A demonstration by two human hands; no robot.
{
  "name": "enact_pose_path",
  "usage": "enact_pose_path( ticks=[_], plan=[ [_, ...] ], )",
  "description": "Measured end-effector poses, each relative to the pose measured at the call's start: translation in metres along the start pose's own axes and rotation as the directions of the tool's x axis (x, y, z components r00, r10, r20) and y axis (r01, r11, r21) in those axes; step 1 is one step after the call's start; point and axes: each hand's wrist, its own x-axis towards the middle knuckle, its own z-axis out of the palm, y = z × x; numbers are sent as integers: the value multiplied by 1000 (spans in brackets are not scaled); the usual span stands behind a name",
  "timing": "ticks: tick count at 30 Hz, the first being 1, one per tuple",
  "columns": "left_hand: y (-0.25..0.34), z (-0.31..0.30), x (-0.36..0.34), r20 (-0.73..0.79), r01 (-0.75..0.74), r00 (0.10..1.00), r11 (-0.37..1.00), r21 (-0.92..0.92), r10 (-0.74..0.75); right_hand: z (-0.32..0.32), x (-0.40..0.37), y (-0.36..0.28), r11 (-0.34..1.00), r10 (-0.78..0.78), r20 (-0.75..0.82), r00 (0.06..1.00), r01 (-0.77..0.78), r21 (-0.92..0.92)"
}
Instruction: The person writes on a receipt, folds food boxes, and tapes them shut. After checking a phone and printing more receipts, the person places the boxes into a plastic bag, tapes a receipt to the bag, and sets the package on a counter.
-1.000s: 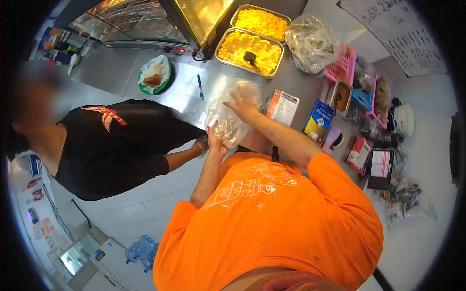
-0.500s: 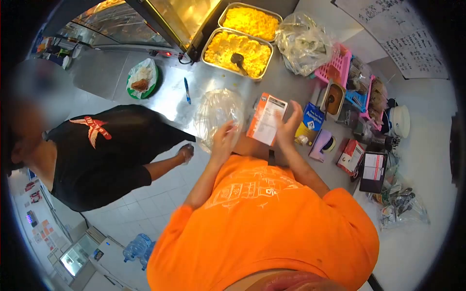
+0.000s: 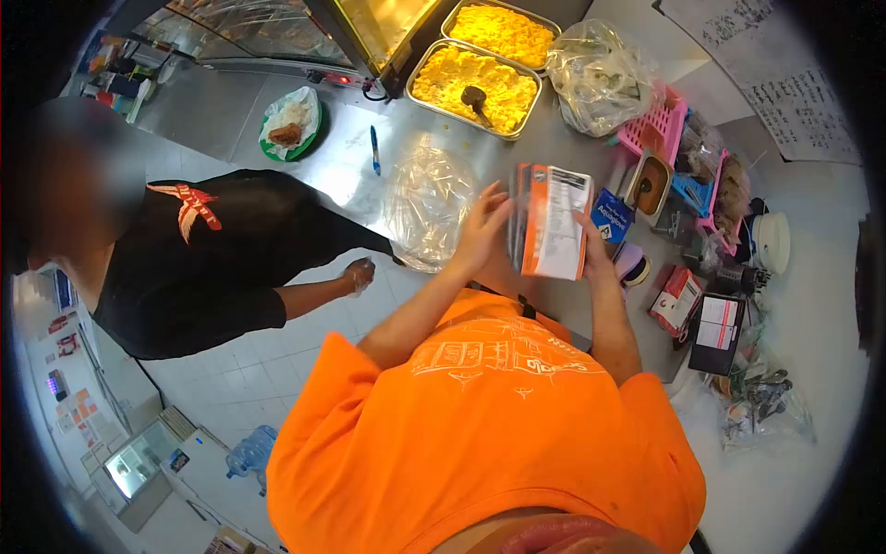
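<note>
My right hand (image 3: 596, 244) grips the right edge of an orange and white box (image 3: 559, 222) with a printed white label, its thumb on the front. The box is tilted and its left side is blurred. My left hand (image 3: 484, 226) is close to the box's left side with fingers apart and nothing visible in it. To the left of that hand, a clear plastic bag (image 3: 426, 208) lies on the steel counter. A blue Aquaglove box (image 3: 611, 218) sits partly behind my right hand.
A co-worker in a black shirt (image 3: 231, 258) stands at the left. Trays of yellow food (image 3: 475, 88) stand at the back, near a pen (image 3: 376, 150) and a green plate (image 3: 293, 125). Pink baskets (image 3: 653, 129) and a sauce container (image 3: 650, 187) are at the right.
My right hand has closed on the orange and white box, which is now tilted up. My left hand has moved from the plastic bag toward the box. The view has shifted a little.
</note>
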Motion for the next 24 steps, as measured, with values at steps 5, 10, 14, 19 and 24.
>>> enact_pose_path(
  ticks=[5, 10, 14, 19, 24],
  plan=[
    [-97, -81, -68, -815, 182, 575, 982, 41, -72, 89, 7, -4, 930, 313, 410, 857, -364, 50],
    [-172, -128, -44, -177, -1, 967, 696, -718, -181, 155, 59, 65, 872, 307, 466, 830, -442, 212],
    [-138, -106, -42, -486, -158, 827, 713, -683, -282, 186, 76, 102, 948, 186, 65, 981, -196, 249],
    [-136, -104, -22, -644, 105, 699, 935, -338, -311, 158, 131, 156, 993, -91, -124, 988, 99, 59],
    [-116, -114, -22, -838, -103, 526, 988, 111, 149, 142, 154, 145, 979, -203, -167, 965, 204, -11]
  ],
)
